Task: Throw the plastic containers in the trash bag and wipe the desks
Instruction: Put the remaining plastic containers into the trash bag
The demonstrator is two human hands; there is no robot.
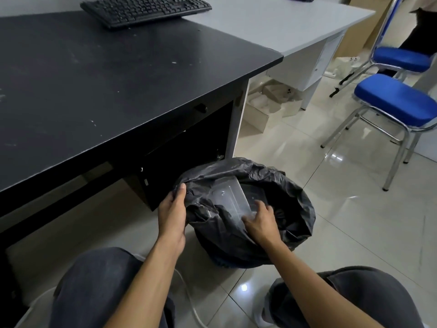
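Note:
A black trash bag [293, 207] stands open on the tiled floor in front of my knees. My left hand [172, 213] grips its near left rim and holds the mouth apart. Inside the bag a clear plastic container [230, 197] lies tilted, with my right hand [261, 224] closed on its lower edge, inside the bag's mouth. A second dark-looking container [254, 194] shows just behind it, partly hidden. The black desk [106, 91] spreads to the left above the bag; the grey desk [279, 24] adjoins it at the back right.
A black keyboard [145, 9] lies at the far edge of the black desk. Two blue chairs [397, 102] with chrome legs stand at the right. Open cardboard boxes [267, 102] sit under the grey desk. A person's leg [418, 39] shows at the top right.

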